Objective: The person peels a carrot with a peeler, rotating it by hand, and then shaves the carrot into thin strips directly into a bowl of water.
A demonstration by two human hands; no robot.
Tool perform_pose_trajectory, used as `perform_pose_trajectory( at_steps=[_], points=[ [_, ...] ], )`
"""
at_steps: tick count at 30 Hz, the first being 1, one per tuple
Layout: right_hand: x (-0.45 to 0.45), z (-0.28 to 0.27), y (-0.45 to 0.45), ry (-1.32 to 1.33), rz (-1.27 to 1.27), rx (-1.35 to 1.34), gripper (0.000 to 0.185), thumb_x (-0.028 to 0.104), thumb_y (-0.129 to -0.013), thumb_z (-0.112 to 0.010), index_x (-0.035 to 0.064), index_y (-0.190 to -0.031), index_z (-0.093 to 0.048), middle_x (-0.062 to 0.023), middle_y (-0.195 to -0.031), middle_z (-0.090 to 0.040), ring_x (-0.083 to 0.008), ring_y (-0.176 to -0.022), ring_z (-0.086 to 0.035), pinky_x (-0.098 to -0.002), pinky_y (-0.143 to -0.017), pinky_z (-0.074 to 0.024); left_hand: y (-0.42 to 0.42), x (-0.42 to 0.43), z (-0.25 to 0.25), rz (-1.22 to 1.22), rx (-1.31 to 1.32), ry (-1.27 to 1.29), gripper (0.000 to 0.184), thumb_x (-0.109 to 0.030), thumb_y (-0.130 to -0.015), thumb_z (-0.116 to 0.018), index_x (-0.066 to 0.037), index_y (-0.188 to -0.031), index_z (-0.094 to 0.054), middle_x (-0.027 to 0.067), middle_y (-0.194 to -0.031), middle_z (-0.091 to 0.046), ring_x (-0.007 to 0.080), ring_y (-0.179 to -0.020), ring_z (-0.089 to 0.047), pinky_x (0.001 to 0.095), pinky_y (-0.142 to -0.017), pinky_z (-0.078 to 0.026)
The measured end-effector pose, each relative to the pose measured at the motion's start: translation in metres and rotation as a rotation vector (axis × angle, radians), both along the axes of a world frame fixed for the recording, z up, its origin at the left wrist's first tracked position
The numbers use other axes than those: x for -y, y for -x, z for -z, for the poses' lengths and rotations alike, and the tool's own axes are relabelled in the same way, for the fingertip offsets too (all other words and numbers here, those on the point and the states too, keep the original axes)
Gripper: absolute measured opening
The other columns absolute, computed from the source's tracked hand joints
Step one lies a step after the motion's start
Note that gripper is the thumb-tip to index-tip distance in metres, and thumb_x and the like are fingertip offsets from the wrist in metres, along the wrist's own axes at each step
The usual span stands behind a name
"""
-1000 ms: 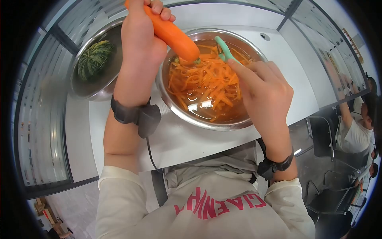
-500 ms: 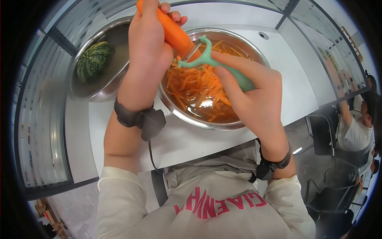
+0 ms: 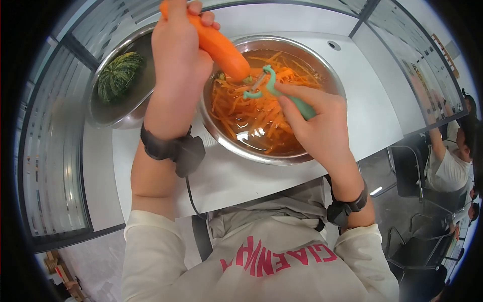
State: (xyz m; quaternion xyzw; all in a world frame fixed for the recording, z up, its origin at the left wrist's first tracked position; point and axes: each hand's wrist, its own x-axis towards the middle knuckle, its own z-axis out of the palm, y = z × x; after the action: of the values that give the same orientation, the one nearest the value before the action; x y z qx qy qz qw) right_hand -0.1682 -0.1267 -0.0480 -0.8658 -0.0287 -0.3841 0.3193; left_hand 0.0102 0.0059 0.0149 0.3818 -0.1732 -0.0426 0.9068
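A peeled-looking orange carrot [image 3: 221, 50] slants down over a steel bowl [image 3: 236, 147], and my left hand [image 3: 181, 50] is wrapped round its upper part. My right hand [image 3: 322, 118] grips the handle of a green peeler [image 3: 271, 83]. The peeler's head is just right of the carrot's lower tip, a small gap apart, above the bowl. Inside the bowl, many orange peel strips [image 3: 271, 108] lie in water.
A second steel bowl [image 3: 108, 117] at the left holds a striped green squash [image 3: 119, 76]. Both bowls stand on a white table [image 3: 236, 181] between glass partitions. A cable hangs from my left wrist strap. At the far right are chairs [image 3: 405, 176] and another person [image 3: 448, 168].
Half a second ago the peeler lay against the carrot; now it is off the tip. The carrot and my left hand have shifted left, after moving right earlier.
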Motion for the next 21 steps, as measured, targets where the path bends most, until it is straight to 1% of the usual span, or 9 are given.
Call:
perform_pose_trajectory(
  at_steps=[4,6,7,9,10,12,16,19,21],
  points=[
    [0.007,-0.009,0.014,0.180,0.084,-0.075,0.024,0.002,-0.083,-0.075,0.0084,-0.106,-0.078,-0.0056,-0.075,-0.068,-0.0247,-0.061,-0.063,-0.0332,-0.057,-0.0517,-0.004,-0.002,-0.001,0.029,-0.011,0.029,0.029,-0.042,-0.107,-0.057,-0.016,-0.097,-0.050,-0.0025,-0.082,-0.050,0.0123,-0.070,-0.050,0.0309,-0.068,-0.047],
    [0.007,-0.013,0.016,0.405,0.200,-0.024,0.029,0.001,-0.080,-0.076,0.0120,-0.107,-0.079,-0.0033,-0.073,-0.063,-0.0222,-0.061,-0.060,-0.0332,-0.055,-0.0493,-0.002,0.000,-0.003,0.048,-0.037,0.023,0.030,-0.043,-0.107,-0.057,-0.016,-0.098,-0.050,-0.0021,-0.082,-0.051,0.0125,-0.070,-0.050,0.0316,-0.068,-0.047],
    [0.007,-0.016,0.017,0.517,0.261,0.002,0.032,0.001,-0.078,-0.076,0.0138,-0.107,-0.079,-0.0022,-0.073,-0.060,-0.0210,-0.060,-0.059,-0.0332,-0.053,-0.0482,0.003,0.004,-0.006,0.006,-0.061,0.013,0.030,-0.043,-0.108,-0.057,-0.015,-0.099,-0.050,-0.0020,-0.082,-0.051,0.0127,-0.069,-0.050,0.0320,-0.068,-0.048],
    [0.005,-0.024,0.020,0.593,0.314,-0.018,0.033,-0.001,-0.082,-0.075,0.0139,-0.112,-0.079,-0.0035,-0.078,-0.064,-0.0209,-0.062,-0.061,-0.0320,-0.056,-0.0494,0.018,0.011,-0.012,-0.077,-0.111,-0.006,0.030,-0.043,-0.108,-0.056,-0.014,-0.100,-0.050,-0.0017,-0.081,-0.050,0.0131,-0.069,-0.050,0.0326,-0.068,-0.048],
    [0.004,-0.027,0.021,0.631,0.337,-0.030,0.034,-0.002,-0.084,-0.075,0.0139,-0.114,-0.078,-0.0042,-0.080,-0.067,-0.0208,-0.063,-0.061,-0.0315,-0.058,-0.0500,0.012,0.009,-0.008,-0.023,-0.078,-0.001,0.031,-0.043,-0.108,-0.056,-0.014,-0.101,-0.050,-0.0013,-0.081,-0.050,0.0133,-0.069,-0.050,0.0329,-0.068,-0.049],
    [0.001,-0.028,0.022,0.474,0.267,-0.042,0.033,-0.002,-0.085,-0.075,0.0119,-0.114,-0.079,-0.0054,-0.082,-0.070,-0.0199,-0.065,-0.064,-0.0300,-0.059,-0.0511,-0.004,0.001,0.003,0.082,-0.012,0.012,0.031,-0.043,-0.108,-0.055,-0.013,-0.102,-0.050,-0.0005,-0.081,-0.050,0.0137,-0.069,-0.051,0.0335,-0.068,-0.049],
    [-0.010,-0.031,0.021,0.058,0.013,0.019,0.027,-0.001,-0.088,-0.074,0.0069,-0.113,-0.079,-0.0105,-0.088,-0.076,-0.0166,-0.070,-0.070,-0.0268,-0.063,-0.0528,-0.006,0.000,0.003,0.106,-0.060,0.003,0.029,-0.041,-0.109,-0.055,-0.013,-0.102,-0.051,0.0008,-0.081,-0.050,0.0151,-0.069,-0.051,0.0338,-0.069,-0.049],
    [-0.018,-0.030,0.013,0.051,0.039,0.062,0.023,0.002,-0.091,-0.073,0.0032,-0.113,-0.078,-0.0147,-0.089,-0.077,-0.0151,-0.071,-0.072,-0.0257,-0.066,-0.0534,-0.001,0.003,0.002,0.147,-0.047,0.020,0.027,-0.038,-0.110,-0.053,-0.013,-0.101,-0.051,0.0014,-0.082,-0.051,0.0163,-0.071,-0.052,0.0339,-0.069,-0.049],
    [-0.021,-0.032,0.008,0.035,0.023,0.058,0.022,0.003,-0.092,-0.073,0.0028,-0.113,-0.078,-0.0136,-0.086,-0.077,-0.0152,-0.068,-0.071,-0.0254,-0.065,-0.0529,0.000,0.003,0.004,0.175,-0.045,0.033,0.025,-0.036,-0.110,-0.052,-0.012,-0.101,-0.050,0.0016,-0.083,-0.051,0.0170,-0.071,-0.052,0.0341,-0.070,-0.049]
  ],
)
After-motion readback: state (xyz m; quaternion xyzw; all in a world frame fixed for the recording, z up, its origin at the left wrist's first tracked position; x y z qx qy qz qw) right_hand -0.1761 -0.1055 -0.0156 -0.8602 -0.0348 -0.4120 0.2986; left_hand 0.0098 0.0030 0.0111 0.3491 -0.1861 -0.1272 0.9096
